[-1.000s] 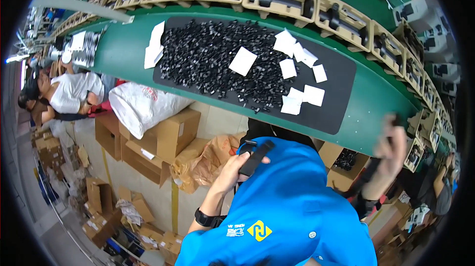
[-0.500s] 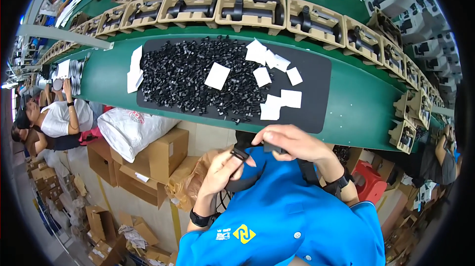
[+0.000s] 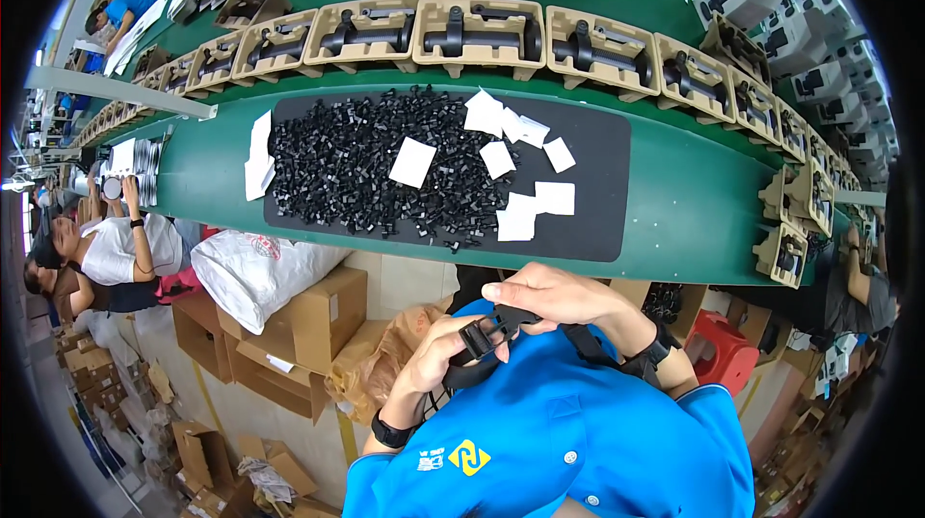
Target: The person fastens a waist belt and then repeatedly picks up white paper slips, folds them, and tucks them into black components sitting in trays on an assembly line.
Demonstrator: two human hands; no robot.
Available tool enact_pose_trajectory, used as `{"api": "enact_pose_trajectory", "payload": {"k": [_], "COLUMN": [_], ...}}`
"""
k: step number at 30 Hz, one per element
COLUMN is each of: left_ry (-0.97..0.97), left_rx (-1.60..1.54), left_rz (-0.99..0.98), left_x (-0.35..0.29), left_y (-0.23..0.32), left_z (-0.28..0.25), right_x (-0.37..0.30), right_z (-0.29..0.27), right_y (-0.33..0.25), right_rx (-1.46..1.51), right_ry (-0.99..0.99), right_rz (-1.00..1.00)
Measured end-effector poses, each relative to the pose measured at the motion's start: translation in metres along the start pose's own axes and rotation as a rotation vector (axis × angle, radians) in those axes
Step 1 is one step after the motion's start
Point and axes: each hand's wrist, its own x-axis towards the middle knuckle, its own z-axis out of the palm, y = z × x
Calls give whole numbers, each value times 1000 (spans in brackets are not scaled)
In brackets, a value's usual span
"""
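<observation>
In front of my blue shirt, my left hand (image 3: pixel 431 356) is closed on the socket half of a black buckle (image 3: pixel 476 337). My right hand (image 3: pixel 564 294) pinches the pronged half of the buckle (image 3: pixel 511 318), its prongs pointing at the socket. The two halves are very close together; whether the prongs have entered cannot be told. Black strap (image 3: pixel 590 346) runs along my right side, and more dark strap curves below my left hand. Both hands are over my body, just off the near table edge.
A heap of small black parts (image 3: pixel 356 171) and several white paper pieces (image 3: pixel 413 162) lie on a dark mat (image 3: pixel 578 239) on the green table (image 3: pixel 694 219). Brown trays (image 3: pixel 479 60) with black devices line the back. Cardboard boxes (image 3: pixel 332 320), a red stool (image 3: pixel 721 352) and co-workers (image 3: pixel 120 248) are around.
The hands have come closer together and slightly lower in the picture. The right hand has turned, and the pronged half now shows beside the socket half. The table appears shifted slightly down.
</observation>
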Motion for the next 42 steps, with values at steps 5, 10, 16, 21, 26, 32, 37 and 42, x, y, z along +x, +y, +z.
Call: {"api": "enact_pose_trajectory", "payload": {"k": [5,10,16,21,26,32,37,42], "left_ry": [3,116,128,117,85,78,57,65], "left_rx": [26,-250,51,95,173,96,72,233], "left_rz": [-8,-4,-2,11,6,1,-11,-64], "left_x": [-2,-4,0,0,-1,-6,-1,-3], "left_y": [7,-7,15,25,22,20,21,23], "left_z": [-2,15,17,16,18,14,16,19], "right_x": [-6,-7,-13,-15,-14,-16,-14,-17], "right_z": [5,1,2,0,5,-1,5,9], "right_y": [-3,7,3,2,2,3,3,3], "right_rx": [54,114,32,1,-61,-119,-131,-81], "right_ry": [17,50,70,75,83,100,73,62], "right_rz": [-33,-32,-64,-55,-54,-63,-63,-38]}}
